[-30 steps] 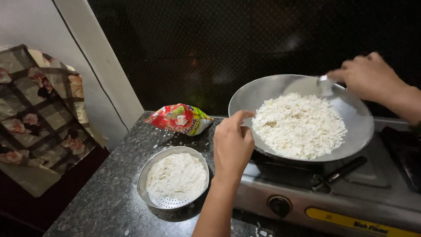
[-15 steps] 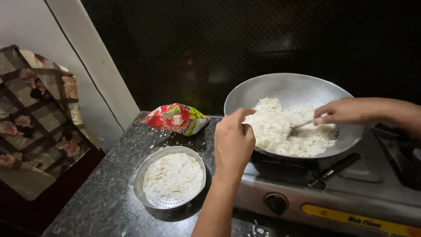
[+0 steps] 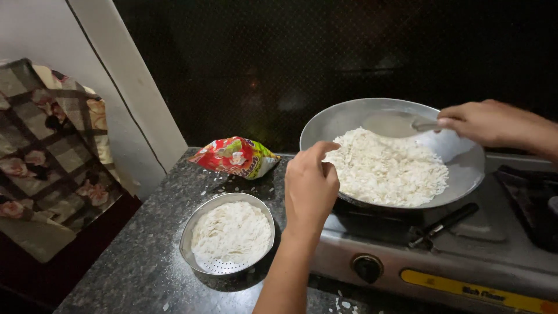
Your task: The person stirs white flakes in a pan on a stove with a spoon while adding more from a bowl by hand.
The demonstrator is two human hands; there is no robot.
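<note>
Since half a second ago, right hand (image 3: 485, 122) drawn back from the flattened rice (image 3: 386, 168) to two o'clock, clenched on spatula handle (image 3: 425, 125). Left hand (image 3: 311, 186) pinching wok rim (image 3: 325, 125) at nine o'clock, nearer the rice.

1. Two hands: the left hand (image 3: 311, 186) and the right hand (image 3: 482, 122).
2. One wide metal pan (image 3: 349, 119) with one heap of white flakes (image 3: 389, 168).
3. One spoon (image 3: 421, 125), only its metal handle showing.
4. One perforated metal bowl (image 3: 195, 229) with one portion of white flakes.
5. One red, printed packet (image 3: 235, 157).
6. One stove (image 3: 465, 256), with one round knob (image 3: 367, 268).
7. One dark speckled tabletop (image 3: 133, 267).
8. One flowered, checked cloth (image 3: 40, 157).
</note>
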